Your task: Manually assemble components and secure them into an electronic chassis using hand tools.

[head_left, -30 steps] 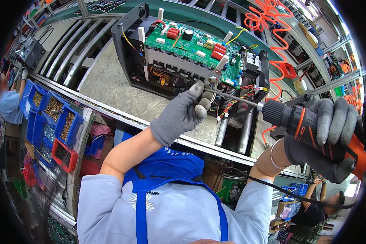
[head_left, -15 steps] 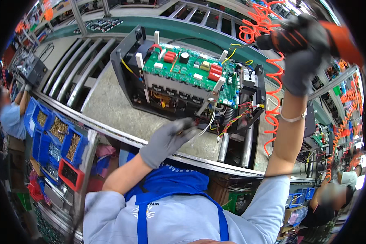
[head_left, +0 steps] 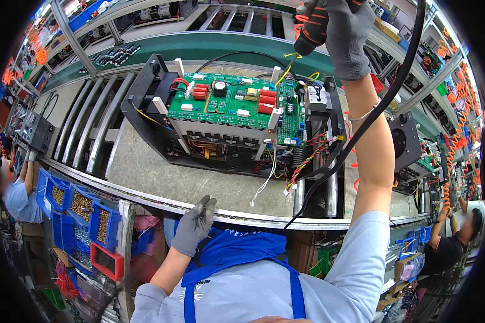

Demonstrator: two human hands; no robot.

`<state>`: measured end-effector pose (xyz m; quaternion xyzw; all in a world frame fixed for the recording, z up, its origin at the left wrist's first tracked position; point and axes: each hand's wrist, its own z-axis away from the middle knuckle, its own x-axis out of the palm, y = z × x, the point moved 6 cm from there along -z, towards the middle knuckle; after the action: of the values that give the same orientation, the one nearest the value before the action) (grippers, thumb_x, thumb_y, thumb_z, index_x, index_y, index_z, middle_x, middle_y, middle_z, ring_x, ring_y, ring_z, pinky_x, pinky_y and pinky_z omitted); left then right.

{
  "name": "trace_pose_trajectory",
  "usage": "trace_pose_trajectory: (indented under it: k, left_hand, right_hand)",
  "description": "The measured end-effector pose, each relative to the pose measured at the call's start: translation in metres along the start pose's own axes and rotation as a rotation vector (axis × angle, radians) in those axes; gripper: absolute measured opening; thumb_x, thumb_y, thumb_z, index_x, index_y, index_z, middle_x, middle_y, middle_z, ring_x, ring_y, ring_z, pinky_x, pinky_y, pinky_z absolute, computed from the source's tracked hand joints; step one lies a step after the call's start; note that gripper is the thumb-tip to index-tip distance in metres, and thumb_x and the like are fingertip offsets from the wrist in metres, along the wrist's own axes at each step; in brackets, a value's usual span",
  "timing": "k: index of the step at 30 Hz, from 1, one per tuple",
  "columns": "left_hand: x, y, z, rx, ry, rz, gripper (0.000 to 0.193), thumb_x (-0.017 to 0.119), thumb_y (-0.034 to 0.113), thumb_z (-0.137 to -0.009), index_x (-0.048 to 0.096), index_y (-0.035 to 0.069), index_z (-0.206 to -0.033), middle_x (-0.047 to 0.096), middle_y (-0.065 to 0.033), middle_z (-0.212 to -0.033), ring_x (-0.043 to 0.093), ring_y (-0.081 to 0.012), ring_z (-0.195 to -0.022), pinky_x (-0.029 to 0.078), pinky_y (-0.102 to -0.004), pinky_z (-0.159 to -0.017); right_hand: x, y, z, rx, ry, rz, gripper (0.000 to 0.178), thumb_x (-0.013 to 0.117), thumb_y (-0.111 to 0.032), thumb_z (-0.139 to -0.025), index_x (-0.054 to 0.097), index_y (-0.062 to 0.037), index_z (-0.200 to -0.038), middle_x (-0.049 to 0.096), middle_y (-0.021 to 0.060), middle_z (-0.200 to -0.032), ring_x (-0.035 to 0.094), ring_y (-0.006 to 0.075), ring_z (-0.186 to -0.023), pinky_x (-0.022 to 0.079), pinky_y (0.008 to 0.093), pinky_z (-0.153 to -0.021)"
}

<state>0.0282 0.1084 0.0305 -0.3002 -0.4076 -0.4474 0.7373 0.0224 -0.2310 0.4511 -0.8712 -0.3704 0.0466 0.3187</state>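
My right hand (head_left: 351, 46), in a grey glove, grips a black and orange power screwdriver (head_left: 313, 29) above the far right of an open black chassis (head_left: 145, 110). A green circuit board (head_left: 231, 102) with red and black components lies across the chassis, with white posts around it. Loose white wires (head_left: 265, 185) and red-yellow twisted wires (head_left: 307, 164) hang from its near right side. My gloved left hand (head_left: 195, 226) is at the bench's near edge, apart from the chassis. Its fingertips are pinched together; I cannot make out anything between them.
A thick black cable (head_left: 376, 116) crosses in front of my right forearm. Metal rollers (head_left: 99, 121) lie left of the chassis. Blue bins (head_left: 81, 207) of small hardware and a red bin (head_left: 108, 261) stand at left. Other people work at both sides.
My left hand has drawn back from the wires to the bench's near edge. My right hand has moved the screwdriver leftward and away from me. The black cable now hangs across the view.
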Motion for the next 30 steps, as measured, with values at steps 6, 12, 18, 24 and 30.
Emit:
trace_pose_trajectory:
  k: [6, 12, 18, 24, 30]
  left_hand:
    - [0.006, -0.007, -0.004, -0.028, -0.005, -0.020, 0.038, 0.045, 0.013, -0.100, 0.040, -0.002, -0.134, 0.053, -0.0234, -0.128, 0.065, -0.0311, -0.099, 0.059, -0.0359, -0.080]
    - [-0.005, -0.006, -0.008, -0.001, 0.107, -0.038, 0.034, 0.049, 0.016, -0.099, 0.048, -0.001, -0.128, 0.056, -0.0208, -0.124, 0.065, -0.0289, -0.096, 0.060, -0.0350, -0.075]
    - [-0.004, -0.007, -0.009, 0.013, 0.127, -0.092, 0.033, 0.055, 0.018, -0.097, 0.051, 0.000, -0.125, 0.058, -0.0181, -0.118, 0.065, -0.0263, -0.091, 0.060, -0.0338, -0.073]
    - [-0.003, -0.008, -0.012, 0.003, 0.123, -0.075, 0.032, 0.056, 0.018, -0.096, 0.053, 0.001, -0.123, 0.059, -0.0174, -0.116, 0.065, -0.0266, -0.092, 0.059, -0.0339, -0.074]
    - [-0.003, -0.012, -0.013, -0.064, 0.018, -0.073, 0.033, 0.056, 0.015, -0.095, 0.052, 0.001, -0.125, 0.060, -0.0124, -0.105, 0.061, -0.0197, -0.087, 0.053, -0.0269, -0.067]
  right_hand:
    - [-0.005, 0.003, 0.000, 0.026, -0.056, 0.055, 0.028, 0.063, -0.013, -0.086, 0.057, 0.0025, -0.108, 0.060, 0.0039, -0.075, 0.059, 0.0103, -0.057, 0.053, 0.0258, -0.054]
    - [-0.003, 0.004, 0.002, -0.004, -0.030, -0.004, 0.030, 0.063, -0.015, -0.086, 0.057, 0.0026, -0.110, 0.060, 0.0039, -0.075, 0.059, 0.0098, -0.058, 0.052, 0.0254, -0.053]
    - [-0.011, 0.007, -0.004, 0.018, -0.018, 0.034, 0.027, 0.063, -0.015, -0.087, 0.059, 0.0016, -0.107, 0.060, 0.0032, -0.075, 0.058, 0.0100, -0.059, 0.051, 0.0250, -0.053]
    - [-0.011, 0.007, -0.003, 0.043, 0.012, 0.028, 0.026, 0.063, -0.017, -0.087, 0.060, 0.0007, -0.107, 0.060, 0.0029, -0.075, 0.058, 0.0100, -0.060, 0.050, 0.0245, -0.054]
    - [-0.007, 0.014, -0.009, 0.064, -0.162, -0.073, 0.031, 0.063, -0.024, -0.087, 0.060, -0.0005, -0.107, 0.060, 0.0037, -0.075, 0.058, 0.0107, -0.060, 0.051, 0.0263, -0.055]
